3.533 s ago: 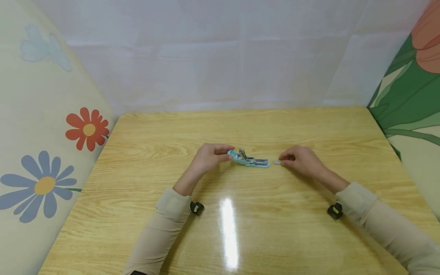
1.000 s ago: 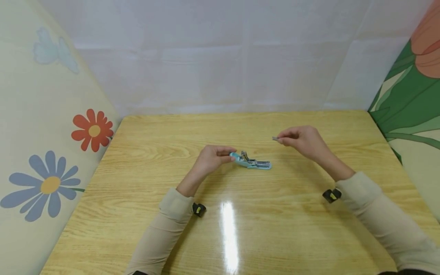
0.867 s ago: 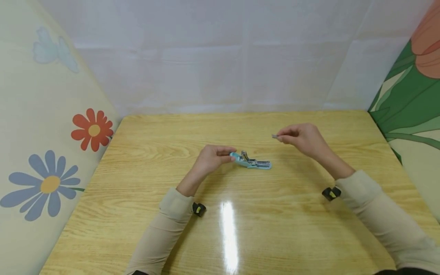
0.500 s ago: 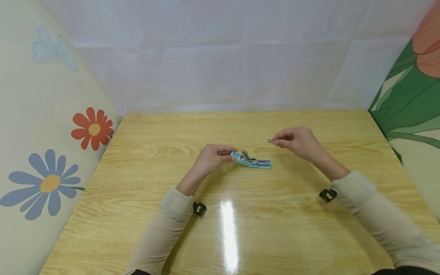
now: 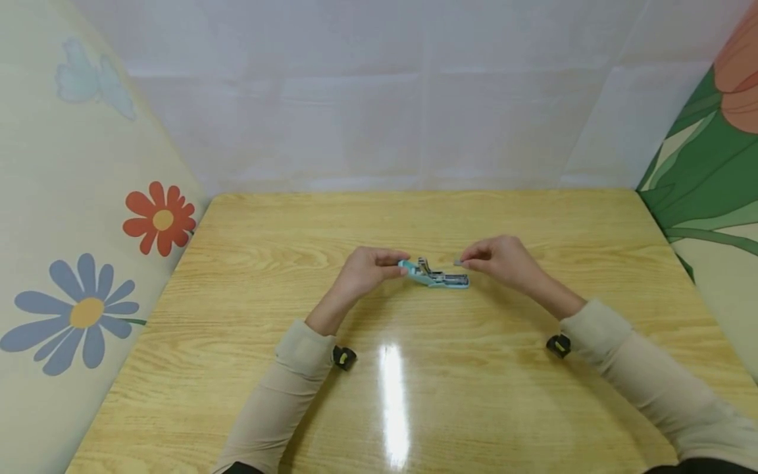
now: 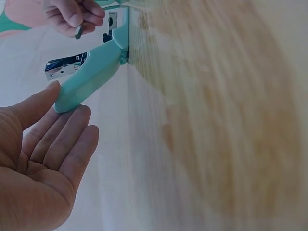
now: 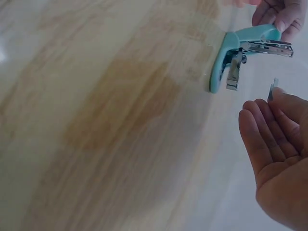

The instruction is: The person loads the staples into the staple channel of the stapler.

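A mint-green stapler (image 5: 422,276) lies opened out on the table, its metal magazine (image 5: 453,279) exposed to the right and another metal part tilted up from the hinged cover. My left hand (image 5: 362,271) pinches the cover's end between thumb and fingers, which the left wrist view shows at the stapler (image 6: 94,74) tip. My right hand (image 5: 503,262) pinches a short strip of staples (image 5: 458,263) between thumb and index finger, just above and behind the magazine's right end. In the right wrist view the staple strip (image 7: 273,89) is apart from the stapler (image 7: 222,62).
The wood-grain table (image 5: 474,395) stretches around both hands, with a bright light reflection near its front. A white sheet (image 5: 379,99) hangs behind the back edge. Flower-printed panels (image 5: 53,164) stand at the left and right sides.
My right hand lifted the staple strip up and back from the table, then came down and leftward toward the magazine. My left hand stays on the stapler's cover.
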Tool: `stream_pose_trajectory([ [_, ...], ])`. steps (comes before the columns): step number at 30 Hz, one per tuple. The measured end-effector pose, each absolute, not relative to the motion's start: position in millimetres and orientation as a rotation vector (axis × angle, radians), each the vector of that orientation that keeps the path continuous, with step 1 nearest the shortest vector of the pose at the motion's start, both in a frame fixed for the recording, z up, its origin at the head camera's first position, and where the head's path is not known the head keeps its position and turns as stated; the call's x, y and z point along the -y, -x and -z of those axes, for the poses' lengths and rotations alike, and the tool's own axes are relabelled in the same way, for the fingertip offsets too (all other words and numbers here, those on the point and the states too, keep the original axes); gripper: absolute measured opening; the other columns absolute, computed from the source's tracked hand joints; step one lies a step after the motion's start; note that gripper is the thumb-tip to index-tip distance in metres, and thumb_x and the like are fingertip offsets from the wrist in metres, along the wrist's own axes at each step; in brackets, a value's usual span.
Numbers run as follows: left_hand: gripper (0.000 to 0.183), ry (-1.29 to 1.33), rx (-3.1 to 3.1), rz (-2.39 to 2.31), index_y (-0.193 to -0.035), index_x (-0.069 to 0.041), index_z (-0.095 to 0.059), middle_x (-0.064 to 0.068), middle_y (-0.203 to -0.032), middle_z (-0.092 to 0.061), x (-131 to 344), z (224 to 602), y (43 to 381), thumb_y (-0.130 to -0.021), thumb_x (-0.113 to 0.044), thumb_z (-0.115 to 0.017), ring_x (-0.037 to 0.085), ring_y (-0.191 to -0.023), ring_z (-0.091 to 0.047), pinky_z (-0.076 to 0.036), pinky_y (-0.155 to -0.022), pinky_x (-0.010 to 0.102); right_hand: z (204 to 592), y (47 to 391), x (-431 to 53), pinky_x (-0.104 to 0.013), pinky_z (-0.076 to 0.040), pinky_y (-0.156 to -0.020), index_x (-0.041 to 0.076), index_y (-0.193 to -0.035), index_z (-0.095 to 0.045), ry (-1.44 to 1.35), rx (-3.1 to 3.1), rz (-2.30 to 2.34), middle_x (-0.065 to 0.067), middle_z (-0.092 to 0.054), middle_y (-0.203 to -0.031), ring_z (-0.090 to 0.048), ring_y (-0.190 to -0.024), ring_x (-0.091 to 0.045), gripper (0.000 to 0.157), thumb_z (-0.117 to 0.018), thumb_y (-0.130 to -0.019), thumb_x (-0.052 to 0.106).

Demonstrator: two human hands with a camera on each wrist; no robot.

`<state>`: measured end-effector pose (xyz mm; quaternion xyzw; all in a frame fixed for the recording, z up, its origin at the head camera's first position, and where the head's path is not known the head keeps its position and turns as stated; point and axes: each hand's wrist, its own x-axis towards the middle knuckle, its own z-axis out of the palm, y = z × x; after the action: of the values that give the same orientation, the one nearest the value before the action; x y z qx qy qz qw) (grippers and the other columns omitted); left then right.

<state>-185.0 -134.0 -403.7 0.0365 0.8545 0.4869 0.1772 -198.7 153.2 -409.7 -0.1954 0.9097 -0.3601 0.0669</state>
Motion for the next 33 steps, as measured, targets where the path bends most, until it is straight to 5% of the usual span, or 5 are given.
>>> stream_pose_trajectory([
  [9,0.032,-0.070,-2.399,-1.372,-0.124,-0.023,-0.074,0.000,-0.127,-0.073,133.0,403.4,183.9,-0.092,-0.027,-0.077,0.022,-0.122,-0.067,-0.049,-0.109,0.049,427.6,193.2,-148.9,-0.040,-0.061,-0.084,0.011,-0.099,-0.080,0.669,-2.762,0.962,-0.007,-0.080,-0.101,-0.075,-0.091,-0.022,0.010,-0.075,-0.092,0.016],
  [33,0.038,-0.107,-2.455,-1.278,-0.129,-0.019,-0.071,0.003,-0.127,-0.073,135.3,401.6,183.5,-0.093,-0.026,-0.076,0.024,-0.122,-0.066,-0.052,-0.105,0.045,428.3,189.9,-146.8,-0.041,-0.060,-0.085,0.009,-0.102,-0.079,0.726,-2.838,0.803,-0.006,-0.079,-0.099,-0.074,-0.090,-0.021,0.014,-0.077,-0.090,0.017],
])
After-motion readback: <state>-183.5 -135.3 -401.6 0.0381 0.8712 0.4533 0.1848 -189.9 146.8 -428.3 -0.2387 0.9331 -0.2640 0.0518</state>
